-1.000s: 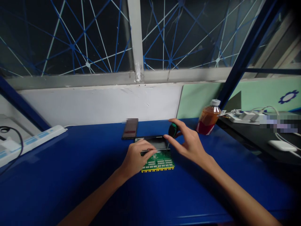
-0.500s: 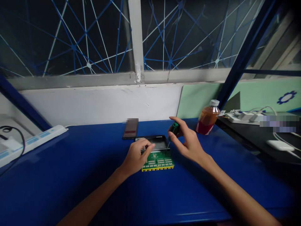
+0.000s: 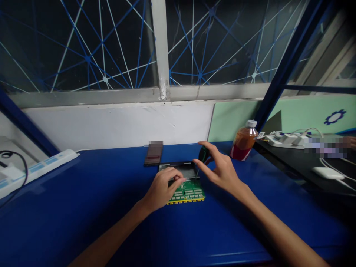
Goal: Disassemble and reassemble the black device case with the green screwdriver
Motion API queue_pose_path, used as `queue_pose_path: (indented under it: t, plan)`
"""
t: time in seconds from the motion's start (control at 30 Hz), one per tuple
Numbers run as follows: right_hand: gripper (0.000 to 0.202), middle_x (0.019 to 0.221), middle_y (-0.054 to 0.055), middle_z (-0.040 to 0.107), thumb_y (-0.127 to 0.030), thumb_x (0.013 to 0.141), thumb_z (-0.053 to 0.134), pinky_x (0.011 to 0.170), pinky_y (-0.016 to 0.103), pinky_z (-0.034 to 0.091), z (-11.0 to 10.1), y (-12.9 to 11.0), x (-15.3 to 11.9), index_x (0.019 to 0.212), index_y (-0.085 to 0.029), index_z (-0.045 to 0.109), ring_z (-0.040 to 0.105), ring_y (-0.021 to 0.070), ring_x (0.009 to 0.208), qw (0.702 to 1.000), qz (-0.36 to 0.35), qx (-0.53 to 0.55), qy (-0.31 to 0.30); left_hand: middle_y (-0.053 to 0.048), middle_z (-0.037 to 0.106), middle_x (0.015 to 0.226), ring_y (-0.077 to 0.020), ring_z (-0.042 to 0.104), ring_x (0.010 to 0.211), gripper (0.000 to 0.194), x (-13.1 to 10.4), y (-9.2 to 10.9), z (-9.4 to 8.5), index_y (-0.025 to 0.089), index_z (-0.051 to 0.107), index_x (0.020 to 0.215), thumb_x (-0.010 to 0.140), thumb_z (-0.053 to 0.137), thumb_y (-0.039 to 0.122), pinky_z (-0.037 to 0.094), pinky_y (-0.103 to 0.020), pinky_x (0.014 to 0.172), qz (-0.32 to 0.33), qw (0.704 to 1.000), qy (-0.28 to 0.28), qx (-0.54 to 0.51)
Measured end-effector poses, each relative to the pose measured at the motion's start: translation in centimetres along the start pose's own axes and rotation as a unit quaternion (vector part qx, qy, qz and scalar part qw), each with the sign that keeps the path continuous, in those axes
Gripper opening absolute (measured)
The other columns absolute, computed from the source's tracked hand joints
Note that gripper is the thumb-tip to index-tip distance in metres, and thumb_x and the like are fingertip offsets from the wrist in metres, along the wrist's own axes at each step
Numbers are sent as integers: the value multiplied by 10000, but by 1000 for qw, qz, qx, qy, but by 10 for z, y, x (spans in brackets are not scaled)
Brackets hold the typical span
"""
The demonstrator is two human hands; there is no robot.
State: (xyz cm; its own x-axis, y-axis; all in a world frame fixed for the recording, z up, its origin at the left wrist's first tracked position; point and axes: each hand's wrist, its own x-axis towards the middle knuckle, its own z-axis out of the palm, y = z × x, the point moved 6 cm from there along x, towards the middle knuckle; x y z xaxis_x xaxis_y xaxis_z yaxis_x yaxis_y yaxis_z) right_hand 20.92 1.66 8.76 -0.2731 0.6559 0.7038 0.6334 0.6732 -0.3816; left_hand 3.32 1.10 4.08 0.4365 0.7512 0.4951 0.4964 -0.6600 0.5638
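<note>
A screwdriver [image 3: 204,154] with a green and black handle stands nearly upright, its thin shaft reaching down to the far right part of a green circuit board [image 3: 191,192]. My right hand [image 3: 222,168] has its fingers about the handle, with index finger and thumb reaching past it. A black open casing [image 3: 189,170] adjoins the board's far edge; yellow parts line the near edge. Over the left side of both is my left hand [image 3: 161,188], thumb and fingertips pinched together. Whatever lies between those fingertips is hidden.
Behind the casing lies a dark phone [image 3: 153,154]. A drink bottle [image 3: 244,141] stands at the back right of the blue table [image 3: 111,174]. White power strips [image 3: 39,170] are at the left; chargers and cables [image 3: 292,139] sit on a black surface at right, near another person's hand.
My right thumb has opened away from the screwdriver handle, and the handle has turned a little. My left hand stays over the board. Another person's hand appears at the far right.
</note>
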Motion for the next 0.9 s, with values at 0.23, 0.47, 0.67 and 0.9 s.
queue_pose_path:
  t: [0.23,0.47,0.67,0.9]
  plan:
    - [478,1079,85,621,-301,890,479,633,326,541,-3,-3,1,1347,-210,376,614,162,702,1000,-2,14,4,-3,613,722,-130,558,679,111,0,-1,0,177,614,778,871,568,217,441,-256,646,7,1000,5,-8]
    - [496,1126,84,626,-305,883,518,652,334,534,-4,-1,1,1355,-222,389,633,160,676,1000,-2,-9,12,-28,673,774,-143,607,718,92,-1,-1,2,171,668,791,836,588,157,479,-263,674,-4,1000,-10,-29]
    - [572,1161,89,620,-307,865,523,658,350,544,-4,-3,0,1404,-232,346,617,150,634,1000,-17,-6,15,-54,704,829,-168,641,762,114,1,0,2,172,704,831,821,593,147,512,-293,712,5,999,-12,-37]
    - [548,1094,86,628,-303,861,558,632,329,544,-4,-5,0,1375,-222,386,597,148,653,999,-20,-2,26,-37,707,839,-158,646,773,122,0,0,0,188,714,845,825,604,139,508,-281,709,7,999,-5,-32]
